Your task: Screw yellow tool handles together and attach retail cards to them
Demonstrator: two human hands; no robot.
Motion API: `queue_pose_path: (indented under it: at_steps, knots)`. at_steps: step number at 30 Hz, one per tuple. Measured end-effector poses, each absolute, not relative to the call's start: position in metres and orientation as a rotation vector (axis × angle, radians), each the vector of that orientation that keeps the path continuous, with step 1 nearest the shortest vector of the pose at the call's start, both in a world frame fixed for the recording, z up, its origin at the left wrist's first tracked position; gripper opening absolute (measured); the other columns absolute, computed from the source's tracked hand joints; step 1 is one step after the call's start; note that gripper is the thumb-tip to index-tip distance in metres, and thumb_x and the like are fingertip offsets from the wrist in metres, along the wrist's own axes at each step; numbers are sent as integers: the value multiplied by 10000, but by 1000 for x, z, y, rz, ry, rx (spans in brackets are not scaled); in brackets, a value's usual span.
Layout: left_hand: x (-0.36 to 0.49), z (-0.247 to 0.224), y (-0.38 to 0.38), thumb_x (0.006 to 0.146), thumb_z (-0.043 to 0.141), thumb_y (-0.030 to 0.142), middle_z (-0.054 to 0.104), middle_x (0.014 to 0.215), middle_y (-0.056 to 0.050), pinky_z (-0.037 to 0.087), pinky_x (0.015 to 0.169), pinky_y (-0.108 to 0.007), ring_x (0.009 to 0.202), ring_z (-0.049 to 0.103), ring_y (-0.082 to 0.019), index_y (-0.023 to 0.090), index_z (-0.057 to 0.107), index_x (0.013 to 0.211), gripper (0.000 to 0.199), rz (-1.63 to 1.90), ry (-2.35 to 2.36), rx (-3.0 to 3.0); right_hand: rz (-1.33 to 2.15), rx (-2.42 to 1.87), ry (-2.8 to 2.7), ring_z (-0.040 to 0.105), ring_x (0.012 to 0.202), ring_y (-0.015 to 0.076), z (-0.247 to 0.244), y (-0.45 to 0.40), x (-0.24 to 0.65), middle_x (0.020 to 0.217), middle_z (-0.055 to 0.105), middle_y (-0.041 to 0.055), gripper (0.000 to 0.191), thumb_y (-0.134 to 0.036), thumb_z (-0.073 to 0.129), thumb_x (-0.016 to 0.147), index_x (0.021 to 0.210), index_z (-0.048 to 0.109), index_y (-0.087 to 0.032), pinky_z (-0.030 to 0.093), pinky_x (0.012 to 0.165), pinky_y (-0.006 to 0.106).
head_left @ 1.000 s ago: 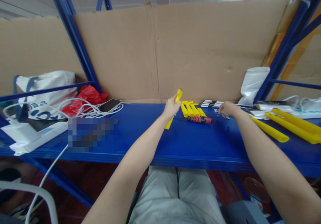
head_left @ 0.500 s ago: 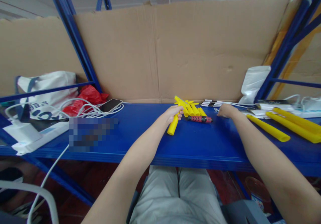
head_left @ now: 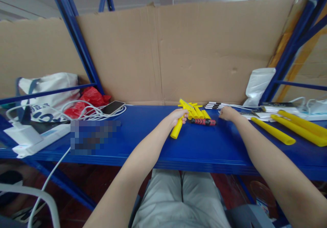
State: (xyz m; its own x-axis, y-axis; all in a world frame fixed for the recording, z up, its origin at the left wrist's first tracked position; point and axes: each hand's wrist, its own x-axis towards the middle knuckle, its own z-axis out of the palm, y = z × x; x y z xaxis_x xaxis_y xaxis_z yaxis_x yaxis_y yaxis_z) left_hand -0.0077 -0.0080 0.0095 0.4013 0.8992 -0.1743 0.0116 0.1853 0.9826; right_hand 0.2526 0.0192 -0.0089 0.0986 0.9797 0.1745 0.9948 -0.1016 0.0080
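My left hand [head_left: 178, 118] is closed round the handle of a yellow scraper-like tool [head_left: 175, 132], its wide slanted head pointing away from me. Just behind it lie several similar yellow pieces [head_left: 198, 111] in a group. A red and black screwdriver-like handle [head_left: 203, 121] rests in front of that group, right of my left hand. My right hand [head_left: 227, 113] is down at the table's back right, fingers bent together beside some small white bits. Its fingertips are partly hidden, so what they pinch cannot be made out.
Long yellow tubes [head_left: 274, 131] lie on the blue table [head_left: 143, 136] at the right. White and black strips [head_left: 216, 104] sit at the back, near a white pouch [head_left: 260, 85]. At left are a phone [head_left: 113, 107], white cables, a power strip [head_left: 42, 140] and a red bag [head_left: 89, 100].
My left hand and the yellow tool have shifted very slightly to the right. My right hand has moved a little left, staying low over the table.
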Motion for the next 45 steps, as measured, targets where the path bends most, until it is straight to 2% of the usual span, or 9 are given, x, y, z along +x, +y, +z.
queue_pose_path:
  at_steps: [4, 15, 24, 30, 36, 41, 45]
  knots:
    - [-7, 11, -10, 817, 371, 59, 346, 443, 93, 204, 332, -150, 292, 268, -21, 181, 381, 708, 165, 768, 988, 1231, -173, -2366, -2039, 619, 931, 253, -4, 12, 242, 872, 664, 177, 268, -132, 454, 733, 855, 688, -89, 451, 741, 291]
    - [-6, 11, -11, 827, 363, 61, 347, 432, 96, 198, 334, -148, 287, 262, -18, 183, 377, 704, 174, 752, 977, 1262, -193, -2385, -2065, 586, 1026, 257, -5, 9, 238, 1025, 641, 172, 325, -152, 423, 771, 1000, 648, -102, 450, 786, 298]
    - [-5, 12, -13, 822, 370, 57, 357, 437, 88, 197, 333, -156, 291, 266, -21, 182, 384, 711, 168, 757, 988, 1250, -193, -2410, -2024, 551, 1084, 303, -8, 11, 232, 1118, 596, 216, 345, -179, 411, 804, 1058, 614, -63, 436, 858, 374]
    - [-5, 11, -13, 816, 362, 45, 356, 437, 87, 195, 336, -152, 292, 263, -20, 179, 397, 720, 168, 763, 962, 1243, -200, -2382, -1999, 571, 1057, 287, -10, 12, 234, 1089, 612, 220, 339, -154, 426, 792, 1059, 616, -65, 451, 818, 345]
    - [-5, 11, -12, 809, 378, 48, 355, 450, 90, 200, 336, -150, 298, 265, -21, 179, 404, 728, 156, 761, 973, 1245, -156, -2267, -1988, 615, 954, 229, -14, 20, 255, 1019, 668, 137, 307, -120, 497, 744, 995, 673, -120, 454, 761, 260]
    - [-5, 11, -12, 816, 365, 46, 359, 445, 89, 202, 335, -147, 295, 265, -20, 178, 400, 723, 166, 761, 968, 1257, -170, -2240, -2029, 634, 864, 201, -13, 19, 255, 913, 696, 94, 242, -177, 517, 756, 901, 708, -143, 455, 720, 228]
    - [-5, 11, -12, 819, 369, 55, 358, 439, 89, 200, 330, -148, 292, 266, -20, 179, 384, 703, 171, 753, 970, 1266, -204, -2279, -2054, 630, 895, 215, -10, 13, 245, 911, 693, 115, 231, -204, 503, 778, 865, 703, -126, 450, 733, 240]
